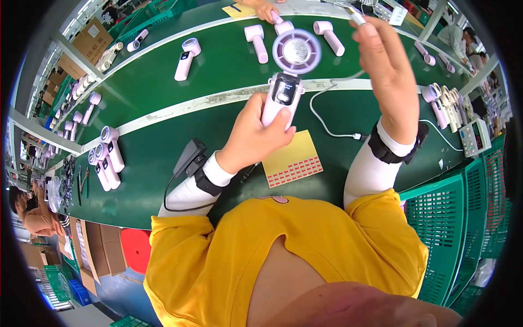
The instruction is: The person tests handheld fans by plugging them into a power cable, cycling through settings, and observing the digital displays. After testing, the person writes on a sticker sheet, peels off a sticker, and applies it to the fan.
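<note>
My left hand (259, 128) is wrapped around the handle of a lilac handheld fan (283, 98), which is held upright above the table. Its round head has a silvery centre, and the dark panel on its handle shows a lit display. My right hand (387, 60) is raised at the upper right, thumb and fingers pinched on what looks like a white cable plug (357, 18). Below it, a white cable (316, 111) curves over the table to a connector near a yellow sheet (292, 163) with rows of small red stickers.
Several lilac fans lie on the green belt, one (188, 57) at its left. Three fans (109, 155) stand at the left. More fans (441, 106) and a small meter (475, 137) are at the right, above green crates (436, 218). Another person's hand (264, 10) touches a fan at the far side.
</note>
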`<move>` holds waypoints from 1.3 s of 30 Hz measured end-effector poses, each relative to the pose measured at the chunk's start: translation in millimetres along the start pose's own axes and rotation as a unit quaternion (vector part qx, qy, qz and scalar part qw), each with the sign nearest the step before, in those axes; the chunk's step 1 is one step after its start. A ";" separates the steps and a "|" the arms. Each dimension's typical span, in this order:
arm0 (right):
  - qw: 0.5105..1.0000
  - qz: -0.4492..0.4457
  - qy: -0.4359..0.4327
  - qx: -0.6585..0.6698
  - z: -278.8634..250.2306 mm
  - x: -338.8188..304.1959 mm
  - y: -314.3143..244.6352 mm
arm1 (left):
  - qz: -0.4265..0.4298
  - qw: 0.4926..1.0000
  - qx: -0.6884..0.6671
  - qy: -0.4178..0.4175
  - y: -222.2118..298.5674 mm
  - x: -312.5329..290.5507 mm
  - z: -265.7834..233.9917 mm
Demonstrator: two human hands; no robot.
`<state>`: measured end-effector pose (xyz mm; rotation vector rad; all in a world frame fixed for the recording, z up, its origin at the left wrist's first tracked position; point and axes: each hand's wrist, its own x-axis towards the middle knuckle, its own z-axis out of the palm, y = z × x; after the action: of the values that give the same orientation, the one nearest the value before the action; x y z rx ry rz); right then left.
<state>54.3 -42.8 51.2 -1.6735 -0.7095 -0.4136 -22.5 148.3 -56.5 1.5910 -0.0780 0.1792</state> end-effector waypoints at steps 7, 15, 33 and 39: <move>0.984 -0.089 -0.125 0.088 19.7 -2.9 6.4 | 0.195 0.980 0.029 -0.017 12.4 -24.4 -1.0; 0.988 -0.053 -0.044 0.137 28.0 -6.0 -7.8 | 0.268 0.954 0.131 -0.017 31.4 -15.2 -11.3; 0.830 0.214 -0.137 0.497 53.7 -16.5 -0.8 | 0.461 0.832 0.306 -0.040 37.5 -16.5 -15.1; 0.950 -0.041 -0.057 0.305 47.9 -12.2 2.7 | 0.327 0.925 0.165 -0.101 24.0 -12.7 1.7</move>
<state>41.8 0.5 30.7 -1.0884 -0.8876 -0.1291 -38.7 145.1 -34.9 1.8690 -0.7809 0.5704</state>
